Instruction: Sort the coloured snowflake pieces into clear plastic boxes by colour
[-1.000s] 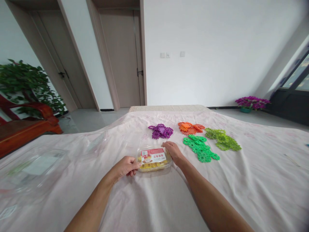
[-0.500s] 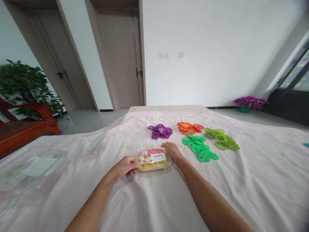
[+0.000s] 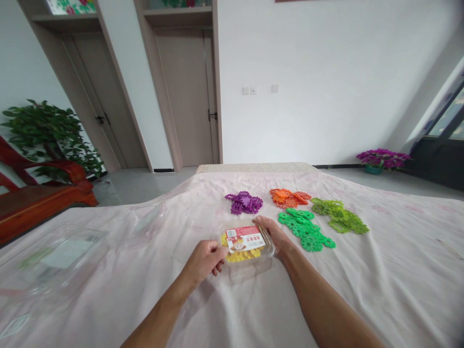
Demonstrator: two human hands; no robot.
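Note:
A clear plastic box (image 3: pixel 246 244) with a red and white label holds yellow pieces. It is lifted a little above the pale pink cloth (image 3: pixel 362 280), casting a shadow below. My left hand (image 3: pixel 205 261) grips its near left corner with closed fingers. My right hand (image 3: pixel 273 234) grips its right side, fingers wrapped round the far edge. Beyond the box lie flat piles of snowflake pieces: purple (image 3: pixel 243 203), orange (image 3: pixel 288 197), dark green (image 3: pixel 306 229) and light green (image 3: pixel 339 216).
An empty clear box (image 3: pixel 54 256) and a clear lid (image 3: pixel 147 217) lie on the cloth at the left. A red wooden chair (image 3: pixel 39 193) and a leafy plant (image 3: pixel 47 130) stand beyond the left edge. Two doors and a white wall are behind.
Both hands have raised the box off the cloth and shifted it slightly right. My head has tilted up a little.

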